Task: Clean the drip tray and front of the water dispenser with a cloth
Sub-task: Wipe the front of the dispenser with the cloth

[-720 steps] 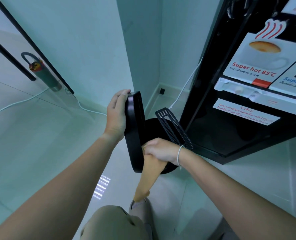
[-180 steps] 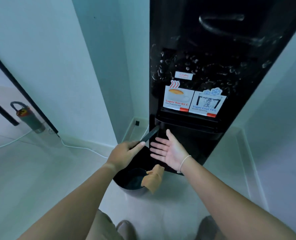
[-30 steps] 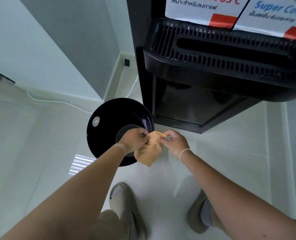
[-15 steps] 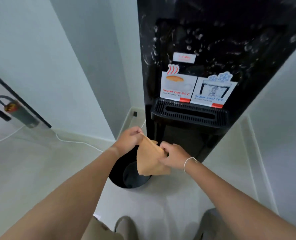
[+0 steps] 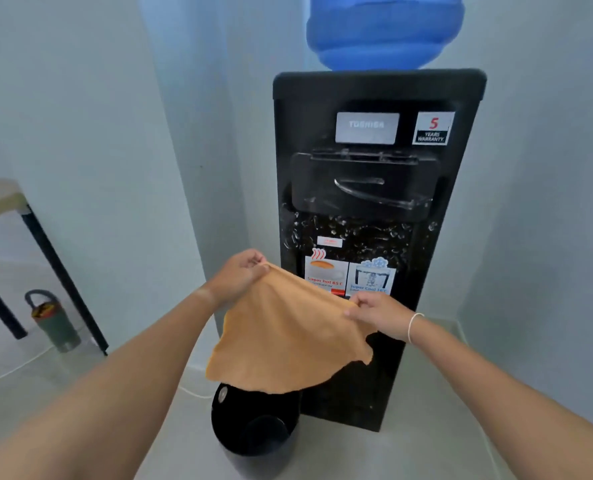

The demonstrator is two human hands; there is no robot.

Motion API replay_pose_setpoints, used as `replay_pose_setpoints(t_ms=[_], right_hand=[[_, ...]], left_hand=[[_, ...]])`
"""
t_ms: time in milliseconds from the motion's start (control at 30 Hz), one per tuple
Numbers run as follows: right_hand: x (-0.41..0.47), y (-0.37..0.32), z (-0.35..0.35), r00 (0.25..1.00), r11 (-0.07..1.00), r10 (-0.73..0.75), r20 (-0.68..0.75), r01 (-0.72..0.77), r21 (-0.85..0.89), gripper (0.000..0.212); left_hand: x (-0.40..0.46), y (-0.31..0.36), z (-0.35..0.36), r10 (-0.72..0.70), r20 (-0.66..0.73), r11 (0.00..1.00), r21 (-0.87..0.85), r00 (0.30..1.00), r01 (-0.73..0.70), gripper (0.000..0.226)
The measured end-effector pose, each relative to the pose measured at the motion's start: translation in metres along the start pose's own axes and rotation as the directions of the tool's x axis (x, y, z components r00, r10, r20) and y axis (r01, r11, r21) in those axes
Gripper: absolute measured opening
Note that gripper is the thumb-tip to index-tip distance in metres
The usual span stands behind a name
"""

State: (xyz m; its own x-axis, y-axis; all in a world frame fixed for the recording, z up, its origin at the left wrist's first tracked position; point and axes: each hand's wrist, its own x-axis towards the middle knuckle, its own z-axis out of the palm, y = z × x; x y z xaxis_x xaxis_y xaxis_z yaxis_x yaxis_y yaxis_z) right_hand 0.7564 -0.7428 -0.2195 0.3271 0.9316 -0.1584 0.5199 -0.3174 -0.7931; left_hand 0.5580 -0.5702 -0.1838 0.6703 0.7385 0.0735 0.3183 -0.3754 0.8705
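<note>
Now, in the head view, the left hand (image 5: 237, 276) and the right hand (image 5: 374, 310) each pinch an upper corner of the orange cloth (image 5: 288, 337) between thumb and fingers. Spread open, it hangs before the black water dispenser (image 5: 374, 188), hiding its lower front. Below stands a black bin (image 5: 253, 427).

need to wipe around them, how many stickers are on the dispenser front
4: warranty sticker upper right, small white label mid-front, hot-water sticker and cold-water sticker beneath. The cloth may hide more.
</note>
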Motion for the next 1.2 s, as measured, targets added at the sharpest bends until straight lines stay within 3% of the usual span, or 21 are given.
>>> replay_pose_setpoints(t_ms=[133, 233, 333, 433, 533, 633, 767, 833, 867, 967, 1033, 1100, 1200], right_hand=[[-0.018, -0.023, -0.031, 0.998, 0.995, -0.039, -0.039, 0.035, -0.091, 0.015], [-0.028, -0.042, -0.062, 0.982, 0.973, -0.094, -0.167, 0.055, -0.225, 0.023], [-0.036, -0.063, -0.090, 0.934, 0.917, -0.170, -0.315, 0.034, -0.397, 0.012], [-0.044, -0.087, -0.110, 0.770, 0.816, -0.289, -0.569, -0.113, -0.566, 0.018], [-0.050, -0.111, -0.130, 0.596, 0.842, -0.315, -0.739, -0.183, -0.507, 0.022], [-0.041, -0.130, -0.151, 0.474, 0.929, -0.267, -0.839, -0.104, -0.355, 0.021], [-0.018, -0.143, -0.162, 0.358, 0.961, -0.271, -0.893, 0.057, -0.269, 0.020], [-0.001, -0.142, -0.160, 0.357, 0.943, -0.327, -0.875, 0.066, -0.325, 0.022], [0.006, -0.138, -0.157, 0.383, 0.928, -0.356, -0.852, 0.041, -0.370, 0.023], [0.024, -0.121, -0.145, 0.531, 0.868, -0.380, -0.758, -0.078, -0.490, 0.029], [0.028, -0.113, -0.139, 0.586, 0.812, -0.402, -0.704, -0.128, -0.570, 0.035], [0.031, -0.116, -0.135, 0.593, 0.761, -0.469, -0.655, -0.106, -0.640, 0.037], [0.042, -0.136, -0.120, 0.664, 0.673, -0.541, -0.517, -0.028, -0.740, 0.036]], left_hand=[[-0.004, 0.036, -0.008, 0.049, 0.003, 0.999, -0.016, 0.999, -0.049, 0.015], [-0.008, 0.061, -0.015, 0.104, 0.058, 0.994, 0.036, 0.993, -0.106, 0.009], [-0.005, 0.084, -0.018, 0.162, 0.026, 0.973, 0.161, 0.986, -0.164, 0.015], [0.000, 0.107, -0.018, 0.260, -0.045, 0.950, 0.191, 0.965, -0.247, 0.015], [0.014, 0.133, -0.017, 0.323, -0.119, 0.929, 0.229, 0.939, -0.291, 0.013], [0.033, 0.160, -0.018, 0.399, -0.232, 0.891, 0.326, 0.887, -0.316, 0.016], [0.062, 0.181, -0.019, 0.496, -0.479, 0.820, 0.534, 0.724, -0.208, 0.026], [0.077, 0.184, -0.022, 0.456, -0.567, 0.840, 0.529, 0.686, -0.121, 0.030], [0.084, 0.183, -0.023, 0.408, -0.582, 0.869, 0.483, 0.703, -0.105, 0.033], [0.102, 0.175, -0.020, 0.262, -0.579, 0.958, 0.250, 0.772, -0.138, 0.034], [0.108, 0.168, -0.016, 0.229, -0.570, 0.973, 0.123, 0.789, -0.194, 0.027], [0.108, 0.161, -0.010, 0.295, -0.512, 0.954, 0.106, 0.807, -0.281, 0.017], [0.108, 0.145, -0.005, 0.475, -0.305, 0.879, 0.212, 0.825, -0.427, 0.011]])
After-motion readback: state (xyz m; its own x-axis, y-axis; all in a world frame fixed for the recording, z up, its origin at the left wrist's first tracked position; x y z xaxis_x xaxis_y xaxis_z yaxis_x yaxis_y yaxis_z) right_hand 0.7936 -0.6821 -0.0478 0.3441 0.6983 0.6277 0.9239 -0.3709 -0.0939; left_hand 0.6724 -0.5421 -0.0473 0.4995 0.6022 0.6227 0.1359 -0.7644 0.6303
